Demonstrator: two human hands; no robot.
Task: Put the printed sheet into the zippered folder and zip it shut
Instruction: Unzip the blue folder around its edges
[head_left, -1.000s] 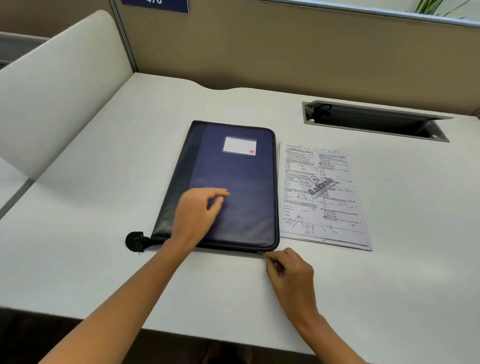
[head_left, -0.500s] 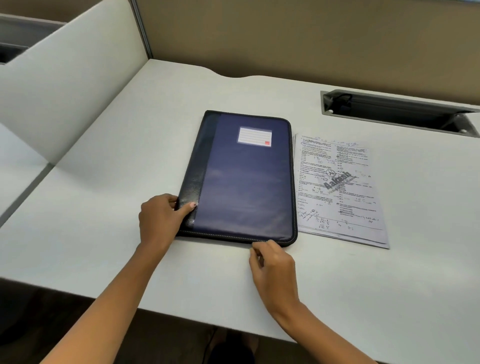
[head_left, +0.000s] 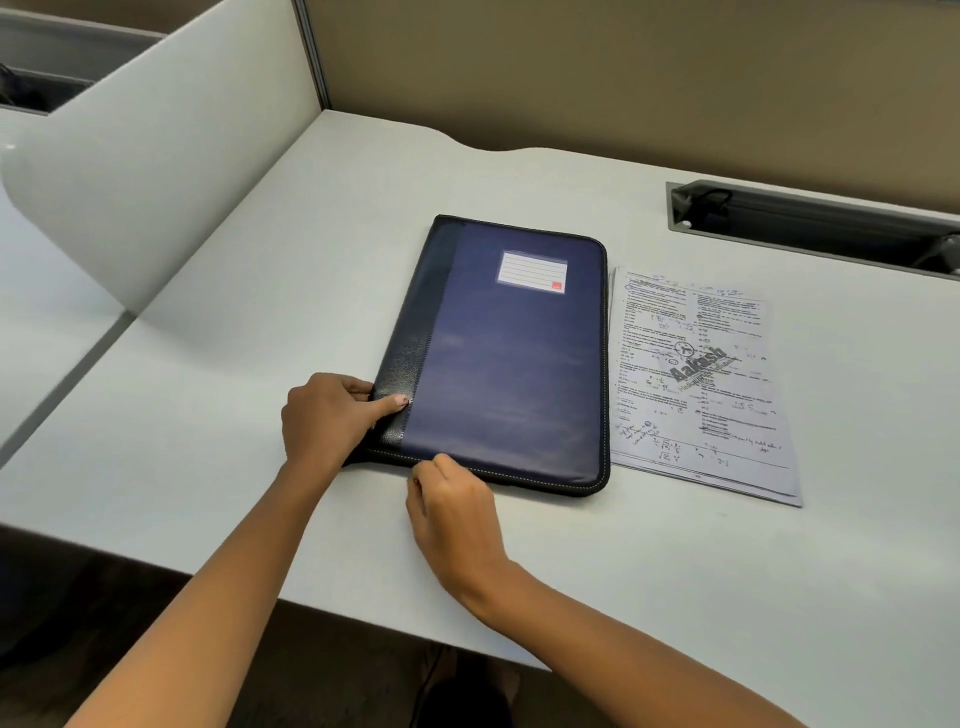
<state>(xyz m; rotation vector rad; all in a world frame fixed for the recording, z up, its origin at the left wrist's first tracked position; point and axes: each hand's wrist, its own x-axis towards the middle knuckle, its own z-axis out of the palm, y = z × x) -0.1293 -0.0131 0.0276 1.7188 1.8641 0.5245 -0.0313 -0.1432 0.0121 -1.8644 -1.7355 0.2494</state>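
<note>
A pale grey desk (head_left: 260, 322) with a wavy back edge fills the view, closed in by a tan partition wall (head_left: 623, 67) behind and a white divider panel (head_left: 156, 156) along its left side. Near the back right corner a recessed cable tray (head_left: 810, 223) is sunk into the top. The zippered folder (head_left: 509, 364), dark blue with a black spine strip and a lined label (head_left: 532, 272), lies flat and closed near the middle of the desk, its lower edge towards the front edge. Just beside its right side lies the printed sheet (head_left: 696, 384), flat on the desk, outside the folder. The left hand (head_left: 332, 415) is curled around the folder's lower left corner, thumb pressed on the black strip. The right hand (head_left: 452, 504) sits at the folder's bottom edge, fingers pinched together; whether they grip the zip pull I cannot tell.
</note>
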